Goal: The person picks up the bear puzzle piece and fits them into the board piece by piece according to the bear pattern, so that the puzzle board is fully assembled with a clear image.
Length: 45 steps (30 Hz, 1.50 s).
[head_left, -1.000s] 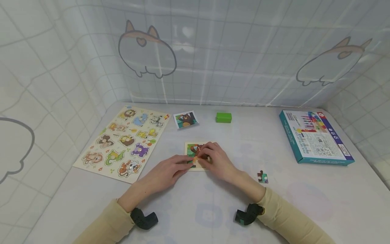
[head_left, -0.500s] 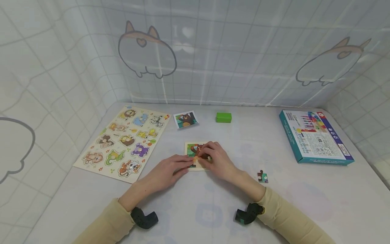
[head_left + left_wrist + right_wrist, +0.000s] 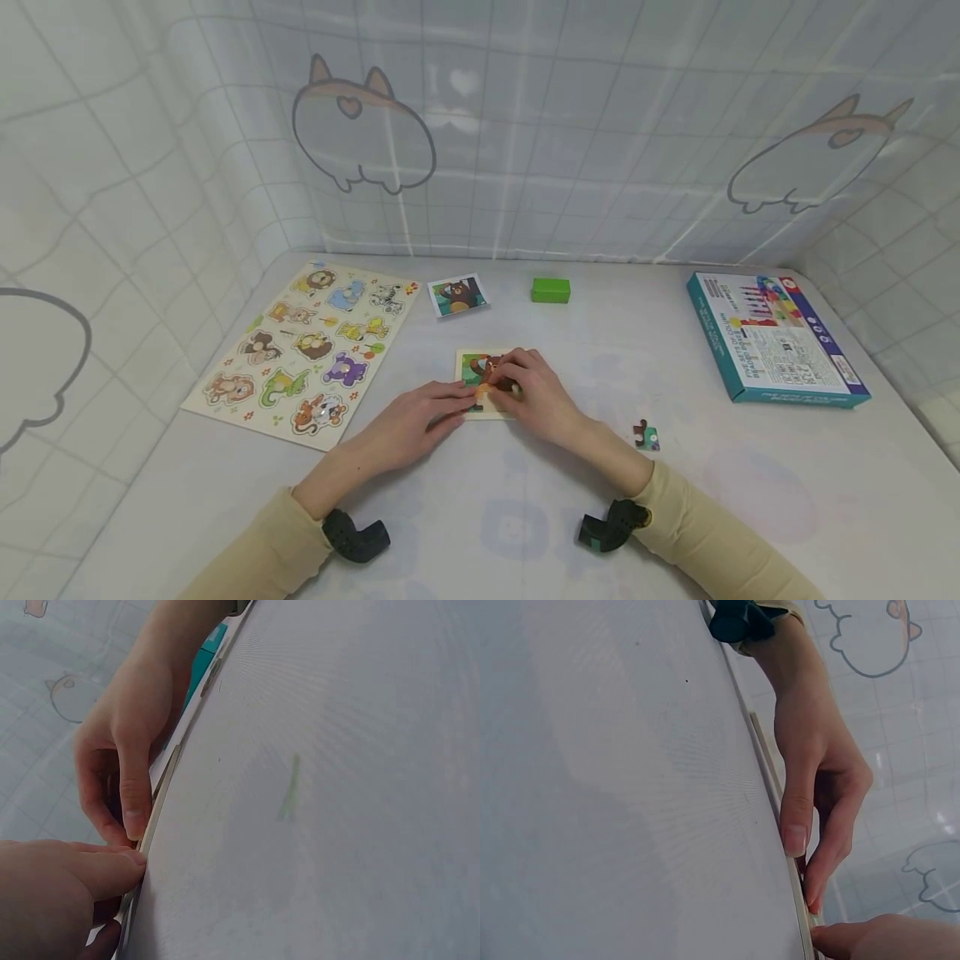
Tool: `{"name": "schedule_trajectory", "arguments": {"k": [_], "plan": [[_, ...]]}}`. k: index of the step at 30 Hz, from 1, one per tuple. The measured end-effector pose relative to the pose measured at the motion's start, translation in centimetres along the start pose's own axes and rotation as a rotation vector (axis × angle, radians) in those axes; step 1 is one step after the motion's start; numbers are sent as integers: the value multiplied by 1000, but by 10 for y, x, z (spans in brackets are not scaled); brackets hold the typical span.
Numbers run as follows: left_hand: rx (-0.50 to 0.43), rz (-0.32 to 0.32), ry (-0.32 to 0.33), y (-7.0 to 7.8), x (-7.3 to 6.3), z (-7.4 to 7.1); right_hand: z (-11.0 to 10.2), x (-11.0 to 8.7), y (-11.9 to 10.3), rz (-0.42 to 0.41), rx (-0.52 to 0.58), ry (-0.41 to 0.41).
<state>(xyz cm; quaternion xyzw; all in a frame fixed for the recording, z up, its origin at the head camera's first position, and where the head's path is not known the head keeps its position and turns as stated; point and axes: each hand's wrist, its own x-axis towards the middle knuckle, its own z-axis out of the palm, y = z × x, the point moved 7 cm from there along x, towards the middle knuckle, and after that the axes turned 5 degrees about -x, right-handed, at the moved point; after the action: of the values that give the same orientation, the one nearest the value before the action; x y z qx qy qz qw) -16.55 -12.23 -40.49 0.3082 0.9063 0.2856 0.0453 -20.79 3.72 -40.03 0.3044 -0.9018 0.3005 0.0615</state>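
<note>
A small wooden bear puzzle board (image 3: 460, 360) lies flat on the table in the middle of the head view. My left hand (image 3: 418, 421) rests at its left side with fingers stretched over the board; in the right wrist view, the left thumb (image 3: 796, 838) touches the near edge. My right hand (image 3: 542, 404) bends over the board's right half, its thumb and fingertips pinching a puzzle piece low on the bear picture. Most of that piece is hidden by the fingers. A loose brown and teal puzzle piece (image 3: 649, 437) lies on the table to the right.
A large animal puzzle board (image 3: 288, 400) lies at the left. Behind the bear puzzle are a bear picture card (image 3: 458, 295) and a green block (image 3: 551, 290). A teal-edged box (image 3: 780, 337) sits at the far right. Fabric walls (image 3: 585, 150) enclose the table.
Both hands have stayed almost still on the bear puzzle board. The right fingertips have shifted only slightly; the loose piece, card, block and box have not moved.
</note>
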Motion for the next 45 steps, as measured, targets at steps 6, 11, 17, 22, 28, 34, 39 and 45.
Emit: {"name": "schedule_trajectory", "arguments": {"k": [6,11,17,22,28,34,39,45], "plan": [[5,5,7,1,0,-1,-5,0,-1,-12,21,-63],[-14,-4,-1,0,0,0,-25,-4,-3,-50,58,-113],[-9,-16,10,-1,-1,0,-53,-21,14,-1,66,-139],[-10,-20,19,-2,0,0,-72,-41,33,37,53,-136],[-11,-22,20,-1,0,0,-86,-60,48,61,33,-151],[-1,-19,22,-2,-1,-2,-82,-72,61,65,49,-163],[-7,-18,24,-2,-2,-3,-78,-74,66,29,43,-166],[-13,-14,15,0,0,-1,-77,-78,72,36,42,-189]]}}
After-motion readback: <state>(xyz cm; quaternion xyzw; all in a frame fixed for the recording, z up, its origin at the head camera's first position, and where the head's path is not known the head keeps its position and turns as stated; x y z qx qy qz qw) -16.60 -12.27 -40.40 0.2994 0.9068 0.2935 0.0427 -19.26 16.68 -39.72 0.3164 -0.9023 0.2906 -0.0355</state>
